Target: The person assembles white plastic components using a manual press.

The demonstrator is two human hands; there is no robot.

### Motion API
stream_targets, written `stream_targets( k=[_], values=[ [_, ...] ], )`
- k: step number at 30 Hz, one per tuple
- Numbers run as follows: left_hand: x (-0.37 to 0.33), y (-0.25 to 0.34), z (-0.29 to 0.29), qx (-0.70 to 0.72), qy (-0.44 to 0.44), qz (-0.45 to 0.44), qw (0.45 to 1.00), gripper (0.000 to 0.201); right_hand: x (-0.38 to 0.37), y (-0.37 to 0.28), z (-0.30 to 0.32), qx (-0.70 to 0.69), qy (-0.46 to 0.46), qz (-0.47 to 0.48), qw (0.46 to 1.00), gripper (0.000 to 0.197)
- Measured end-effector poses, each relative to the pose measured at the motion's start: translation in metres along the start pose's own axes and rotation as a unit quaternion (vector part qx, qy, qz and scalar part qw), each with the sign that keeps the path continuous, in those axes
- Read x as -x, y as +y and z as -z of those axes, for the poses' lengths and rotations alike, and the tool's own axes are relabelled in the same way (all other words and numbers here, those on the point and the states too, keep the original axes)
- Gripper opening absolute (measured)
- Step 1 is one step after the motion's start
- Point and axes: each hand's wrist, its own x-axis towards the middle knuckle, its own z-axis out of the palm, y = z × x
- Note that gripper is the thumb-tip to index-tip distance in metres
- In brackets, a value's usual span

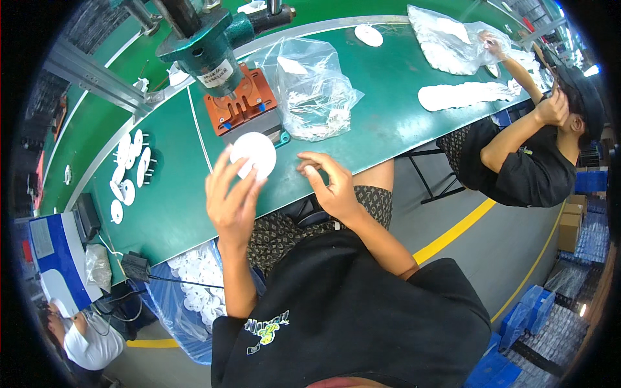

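Note:
My left hand [231, 194] holds a flat white plastic disc [256, 155] by its edge and face, with the fingers spread over its left and lower side. It hovers over the near table edge, just in front of the orange fixture [240, 103] of a green bench press [206, 55]. To the right of the disc is my right hand [328, 184], apart from it. Its fingers are loosely bent, with nothing visible in them. A clear plastic bag [314, 97] with thin, pin-like pieces lies open beyond my right hand.
Several white discs with pins [132, 158] stand on the table [174, 213] at left. A blue-lined container of white parts [194, 284] is below the edge. At right a co-worker [537, 149] sits by bags and a row of white discs [462, 96]. Another white disc [369, 35] lies farther back.

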Motion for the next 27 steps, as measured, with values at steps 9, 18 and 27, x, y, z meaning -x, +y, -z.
stream_targets(
  k=[9, 18, 27],
  values=[
    [-0.083, -0.039, -0.024, -0.144, -0.011, -0.049, 0.988, 0.04, -0.035, -0.02, -0.007, 0.03, 0.064, 0.084, 0.994, 0.029],
    [-0.102, -0.027, -0.025, -0.022, -0.029, 0.085, 0.996, 0.058, -0.263, -0.235, 0.037, 0.318, 0.264, 0.47, 0.78, 0.03],
    [-0.101, -0.024, -0.017, 0.023, -0.055, 0.149, 0.987, 0.066, -0.094, -0.155, 0.044, -0.028, 0.149, 0.464, 0.873, 0.028]
  ],
)
